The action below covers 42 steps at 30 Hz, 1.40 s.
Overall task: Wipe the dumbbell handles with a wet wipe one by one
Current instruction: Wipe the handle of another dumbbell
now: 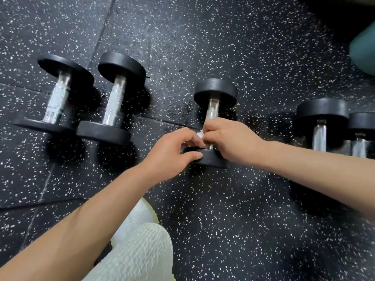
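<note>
Both hands meet at the middle dumbbell (213, 118), with the bare forearms coming in from the near edge on either side of a knee (138, 250) in pale ribbed cloth.

The left hand (172, 153) grips the near weight plate (211, 159). Its thumb presses on the plate's rim and its fingers curl over the plate's top edge, just left of the bar. The right hand (229, 142) sits touching it on the right. Its fingers are curled tight round the lower half of the chrome handle (213, 108), and a small white scrap of wet wipe (200, 134) shows at its fingertips, between the two hands. How much of the wipe is wrapped under the fingers cannot be told.

Beyond the right hand the bare upper part of the handle runs away to the far plate (215, 92). The dumbbell lies on the black speckled floor (243, 57) with its bar pointing near to far.

Two larger dumbbells lie well to the left, one (54, 94) just beside the other (115, 102), both angled the same way. Two more, (321, 122) and (361, 134), lie side by side to the right, beyond the right forearm.

At the far right edge is a blurred teal thing (363, 49). What it is cannot be made out.
</note>
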Tool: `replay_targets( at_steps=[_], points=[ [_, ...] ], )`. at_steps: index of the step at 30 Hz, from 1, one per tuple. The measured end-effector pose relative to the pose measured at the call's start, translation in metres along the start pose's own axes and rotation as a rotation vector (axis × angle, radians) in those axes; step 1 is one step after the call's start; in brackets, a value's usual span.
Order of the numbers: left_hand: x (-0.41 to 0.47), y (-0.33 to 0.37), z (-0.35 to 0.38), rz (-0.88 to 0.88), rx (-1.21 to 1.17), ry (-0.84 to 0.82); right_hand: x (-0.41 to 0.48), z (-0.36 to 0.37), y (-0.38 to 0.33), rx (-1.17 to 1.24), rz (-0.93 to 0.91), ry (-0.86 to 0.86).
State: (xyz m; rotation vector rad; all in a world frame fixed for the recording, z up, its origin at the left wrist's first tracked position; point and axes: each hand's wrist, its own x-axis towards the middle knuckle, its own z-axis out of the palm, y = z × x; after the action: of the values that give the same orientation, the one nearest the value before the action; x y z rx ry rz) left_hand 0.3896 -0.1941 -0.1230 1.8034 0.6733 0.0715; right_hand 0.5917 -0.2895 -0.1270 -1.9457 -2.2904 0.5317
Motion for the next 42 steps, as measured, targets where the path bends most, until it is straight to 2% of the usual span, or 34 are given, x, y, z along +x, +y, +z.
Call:
replay_targets(
  at_steps=[2,6,8,15,17,23,29,38,42],
  points=[
    [0.000,0.000,0.001,-0.005,-0.001,0.005,0.009,-0.005,0.007,-0.049,0.028,0.003],
    [0.001,0.001,0.003,0.015,0.014,0.020,0.030,-0.010,0.025,-0.163,0.243,0.172],
    [0.001,0.001,0.002,0.016,0.000,0.015,0.029,-0.005,0.024,-0.157,0.293,0.221],
    [0.004,-0.007,0.001,0.014,-0.006,0.003,-0.001,0.006,0.001,-0.021,0.060,0.106],
    [0.005,-0.007,0.001,0.021,-0.006,-0.003,0.002,0.003,0.006,-0.049,0.080,0.107],
    [0.002,-0.006,0.003,0.009,-0.013,0.030,0.024,-0.003,0.016,-0.109,0.329,0.230],
    [0.002,-0.008,0.006,0.001,0.003,0.061,0.000,0.004,0.003,-0.056,0.183,0.141],
    [0.003,-0.003,0.013,0.078,0.040,0.044,0.028,0.001,0.031,-0.222,0.315,0.236],
    [0.002,-0.003,0.013,0.075,0.039,0.046,0.009,0.004,0.016,-0.181,0.191,0.198]
  ],
)
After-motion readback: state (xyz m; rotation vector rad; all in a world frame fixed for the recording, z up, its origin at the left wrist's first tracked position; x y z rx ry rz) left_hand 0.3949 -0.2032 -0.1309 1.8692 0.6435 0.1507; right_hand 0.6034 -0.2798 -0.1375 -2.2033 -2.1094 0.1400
